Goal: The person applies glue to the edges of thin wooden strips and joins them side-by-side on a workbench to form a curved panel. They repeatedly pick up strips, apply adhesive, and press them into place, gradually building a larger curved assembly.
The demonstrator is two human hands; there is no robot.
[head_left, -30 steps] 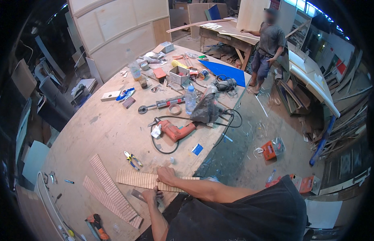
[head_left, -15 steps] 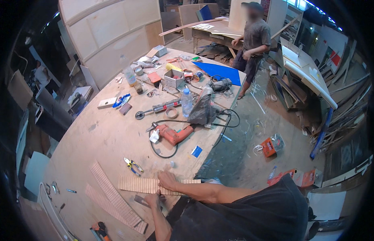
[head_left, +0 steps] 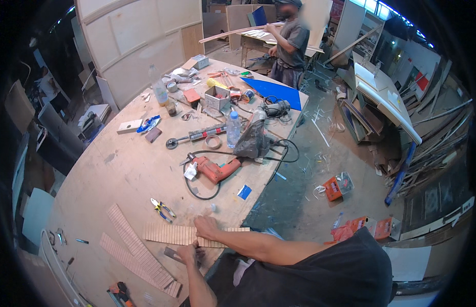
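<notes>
A pale wooden strip [head_left: 169, 234] with close crosswise slots lies flat near the table's front edge. My right hand [head_left: 206, 227] bears down on its middle, fingers bent over it. Against the near edge of the strip, my left hand [head_left: 188, 251] is closed, its fingertips partly hidden. A small dark flat piece [head_left: 173, 254] sticks out beside that hand; whether it is held I cannot tell. To the left, two more slotted strips, one [head_left: 130, 233] partly over the other [head_left: 126, 256], lie slantwise. Yellow-and-black pliers [head_left: 161, 210] rest just beyond the strip.
Farther up the table [head_left: 110, 179] lie an orange power drill [head_left: 213, 169] with its cord, a caulking gun [head_left: 197, 135], a water bottle [head_left: 233, 130] and a blue sheet [head_left: 273, 93]. At the front left is an orange-and-black tool [head_left: 121, 294]. A co-worker [head_left: 291, 46] stands beyond the table.
My view has shifted slightly, while both hands keep about the same places at the slotted strip. The co-worker has moved left and now has a hand raised by the long thin strip.
</notes>
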